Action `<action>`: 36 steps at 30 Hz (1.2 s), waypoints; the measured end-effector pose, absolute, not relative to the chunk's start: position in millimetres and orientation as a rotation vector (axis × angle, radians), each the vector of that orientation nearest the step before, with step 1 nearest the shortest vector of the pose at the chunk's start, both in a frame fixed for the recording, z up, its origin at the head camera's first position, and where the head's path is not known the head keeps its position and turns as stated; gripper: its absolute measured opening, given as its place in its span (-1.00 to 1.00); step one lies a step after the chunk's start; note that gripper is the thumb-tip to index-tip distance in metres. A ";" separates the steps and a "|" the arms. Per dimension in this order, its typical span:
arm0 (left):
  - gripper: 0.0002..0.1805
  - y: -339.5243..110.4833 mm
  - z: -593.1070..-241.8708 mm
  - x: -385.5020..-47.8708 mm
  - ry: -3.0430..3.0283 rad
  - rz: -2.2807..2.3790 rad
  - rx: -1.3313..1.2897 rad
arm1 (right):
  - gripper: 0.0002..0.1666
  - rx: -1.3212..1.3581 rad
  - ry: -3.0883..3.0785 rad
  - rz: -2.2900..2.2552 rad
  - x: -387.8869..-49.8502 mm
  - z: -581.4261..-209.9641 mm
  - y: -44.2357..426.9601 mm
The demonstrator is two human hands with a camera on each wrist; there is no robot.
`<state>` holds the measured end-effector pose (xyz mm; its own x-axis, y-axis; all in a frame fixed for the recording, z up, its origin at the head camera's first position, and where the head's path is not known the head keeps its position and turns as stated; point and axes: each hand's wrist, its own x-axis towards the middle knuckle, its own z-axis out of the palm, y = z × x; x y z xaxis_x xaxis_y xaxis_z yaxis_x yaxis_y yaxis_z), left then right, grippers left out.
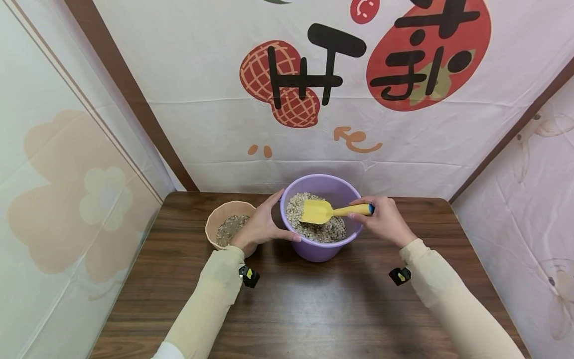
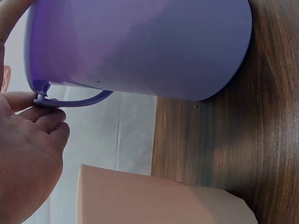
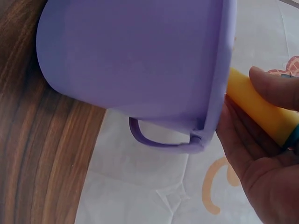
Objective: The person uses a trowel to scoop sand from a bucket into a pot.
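Observation:
A purple bucket stands on the table, part filled with pale, coarse grains. My left hand holds its rim from the left, thumb over the near side. In the left wrist view the fingers bend at the rim beside the handle's pivot. A yellow scoop lies over the grains inside the bucket. My right hand grips the scoop's handle at the bucket's right rim. How deep the blade sits in the grains I cannot tell.
Left of the bucket stands a peach bowl holding greyish-brown grains, partly hidden behind my left hand. Both containers are on a dark wood table. A printed white cloth hangs right behind the table, with more cloth at either side.

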<state>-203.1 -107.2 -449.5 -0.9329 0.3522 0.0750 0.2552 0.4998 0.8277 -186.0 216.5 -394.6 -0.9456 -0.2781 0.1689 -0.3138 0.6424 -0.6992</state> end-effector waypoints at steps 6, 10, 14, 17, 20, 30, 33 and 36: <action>0.52 -107.2 -449.2 -203.1 2.599 1.448 0.539 | -0.75 0.481 -2.757 1.261 -188.2 -399.3 209.2; 0.53 -106.9 -449.6 -203.7 2.603 1.442 0.544 | -0.73 0.458 -2.745 1.259 -188.2 -401.2 206.2; 0.52 -107.7 -450.1 -204.4 2.613 1.442 0.547 | -0.73 0.456 -2.730 1.266 -188.0 -402.4 204.1; 0.52 -108.0 -450.3 -204.5 2.622 1.438 0.548 | -0.73 0.465 -2.715 1.283 -188.0 -403.5 202.4; 0.51 -107.7 -450.6 -204.5 2.622 1.435 0.550 | -0.74 0.470 -2.704 1.303 -188.3 -405.2 201.3; 0.50 -107.9 -450.3 -204.3 2.617 1.455 0.568 | -0.72 0.474 -2.684 1.355 -189.1 -407.8 200.0; 0.50 -107.6 -449.8 -204.2 2.614 1.460 0.575 | -0.70 0.479 -2.693 1.389 -189.1 -408.1 200.8; 0.50 -107.3 -449.4 -204.3 2.612 1.459 0.577 | -0.69 0.469 -2.697 1.424 -188.8 -408.4 202.3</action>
